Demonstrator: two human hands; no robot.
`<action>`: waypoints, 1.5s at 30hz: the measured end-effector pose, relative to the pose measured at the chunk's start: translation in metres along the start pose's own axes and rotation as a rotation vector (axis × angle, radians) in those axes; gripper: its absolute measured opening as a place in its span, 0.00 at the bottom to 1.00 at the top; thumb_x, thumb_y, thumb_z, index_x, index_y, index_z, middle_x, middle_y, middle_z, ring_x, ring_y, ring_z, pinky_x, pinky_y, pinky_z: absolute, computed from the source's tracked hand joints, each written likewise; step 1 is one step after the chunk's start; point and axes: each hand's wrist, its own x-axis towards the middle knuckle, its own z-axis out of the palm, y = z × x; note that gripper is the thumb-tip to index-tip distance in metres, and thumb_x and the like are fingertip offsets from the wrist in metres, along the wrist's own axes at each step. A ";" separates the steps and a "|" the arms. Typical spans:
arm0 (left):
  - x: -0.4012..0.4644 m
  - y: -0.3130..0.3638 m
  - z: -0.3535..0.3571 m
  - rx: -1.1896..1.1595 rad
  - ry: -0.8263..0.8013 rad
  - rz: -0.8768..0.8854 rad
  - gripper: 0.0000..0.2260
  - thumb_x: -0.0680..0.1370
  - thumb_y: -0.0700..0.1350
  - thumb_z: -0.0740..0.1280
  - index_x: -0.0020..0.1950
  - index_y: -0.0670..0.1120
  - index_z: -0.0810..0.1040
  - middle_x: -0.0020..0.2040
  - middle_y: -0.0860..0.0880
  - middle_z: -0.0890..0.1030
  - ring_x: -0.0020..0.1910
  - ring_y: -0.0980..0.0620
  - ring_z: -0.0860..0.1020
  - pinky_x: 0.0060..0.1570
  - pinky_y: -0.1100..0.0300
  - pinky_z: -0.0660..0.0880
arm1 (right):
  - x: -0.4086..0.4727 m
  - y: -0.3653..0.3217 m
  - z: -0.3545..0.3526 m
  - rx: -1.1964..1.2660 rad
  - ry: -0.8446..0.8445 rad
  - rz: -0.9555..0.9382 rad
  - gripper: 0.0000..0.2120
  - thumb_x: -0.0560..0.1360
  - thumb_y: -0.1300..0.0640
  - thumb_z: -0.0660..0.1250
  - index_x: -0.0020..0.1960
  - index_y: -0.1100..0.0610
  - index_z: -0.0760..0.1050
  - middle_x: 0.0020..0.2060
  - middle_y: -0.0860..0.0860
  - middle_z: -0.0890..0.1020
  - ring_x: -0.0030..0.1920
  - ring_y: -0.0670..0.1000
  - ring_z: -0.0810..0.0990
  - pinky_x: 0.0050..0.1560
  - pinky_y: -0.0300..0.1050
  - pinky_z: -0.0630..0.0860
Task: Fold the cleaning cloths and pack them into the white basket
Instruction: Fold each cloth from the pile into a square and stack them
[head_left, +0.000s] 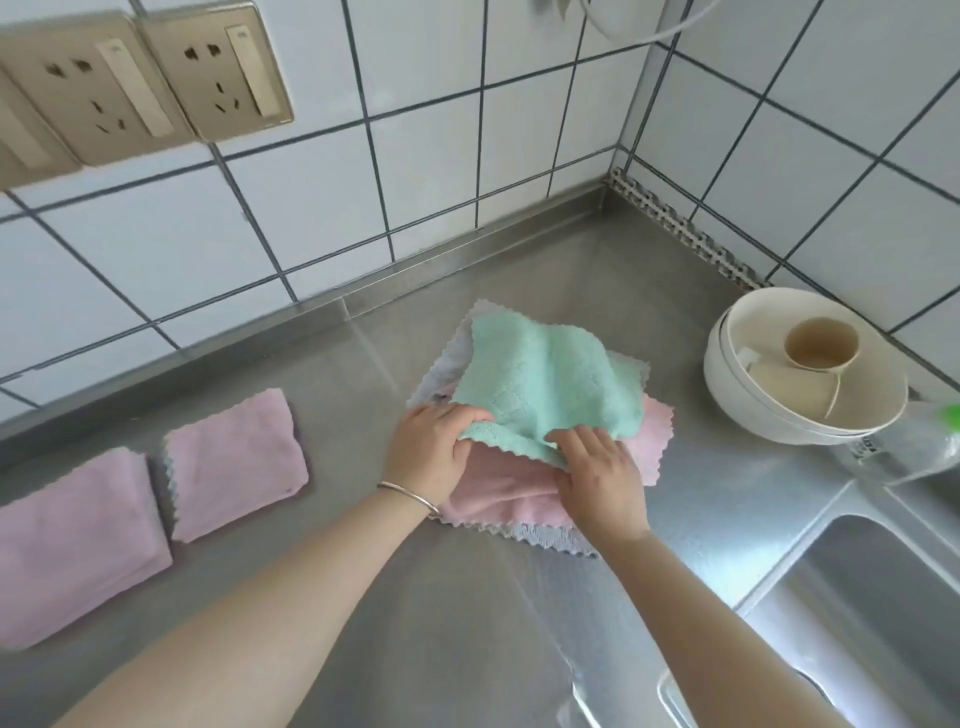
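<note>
The left hand (434, 449), wearing a thin metal bangle (409, 496) at the wrist, is gripping the near left corner of a mint-green fleecy cleaning cloth (545, 384); its fingers are curling over the raised edge with the thumb tucked beneath. The right hand (597, 475) is pinching the same near edge just to the right, fingers bent over the folded-back hem, while the heel of the hand is resting on the pink fleecy cloth (504, 499) underneath. Both hands are sitting close together, nearly touching, and are holding the green cloth's near edge slightly off the pile.

The green cloth is lying on top of a loose stack in the middle of the brushed stainless-steel counter (374, 597): below it the pink cloth is spreading out toward the right and the near side, and a pale lavender-grey cloth with a zigzag edge (550, 540) is showing at the bottom along the near and far sides.

Well apart to the left, two folded pink cloths are lying flat on the counter, one nearer the tiled wall (234, 462) and one at the left margin (78, 545), just beside each other.

To the right, cream stacked bowls (753, 415) are holding a beige cup (821, 345), near the steel sink (872, 597).
</note>
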 end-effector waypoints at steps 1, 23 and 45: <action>-0.003 0.001 -0.009 -0.010 0.018 0.019 0.18 0.64 0.35 0.61 0.48 0.49 0.82 0.44 0.50 0.85 0.43 0.48 0.81 0.49 0.64 0.65 | 0.000 0.005 -0.006 -0.033 -0.015 0.013 0.11 0.63 0.66 0.64 0.41 0.57 0.79 0.33 0.49 0.80 0.32 0.54 0.78 0.29 0.45 0.73; -0.159 -0.069 -0.296 -0.142 0.578 -0.474 0.15 0.73 0.52 0.62 0.52 0.46 0.82 0.44 0.49 0.84 0.43 0.58 0.78 0.45 0.66 0.70 | 0.077 -0.221 -0.125 0.437 0.086 -0.178 0.11 0.75 0.64 0.62 0.54 0.57 0.80 0.48 0.56 0.84 0.48 0.60 0.80 0.45 0.46 0.71; -0.405 -0.085 -0.165 -0.087 -0.687 -0.764 0.12 0.81 0.49 0.55 0.39 0.53 0.71 0.43 0.52 0.75 0.38 0.57 0.69 0.36 0.65 0.64 | -0.132 -0.181 -0.022 -0.022 -1.123 -0.266 0.17 0.80 0.60 0.54 0.64 0.50 0.74 0.63 0.47 0.76 0.63 0.50 0.74 0.61 0.40 0.68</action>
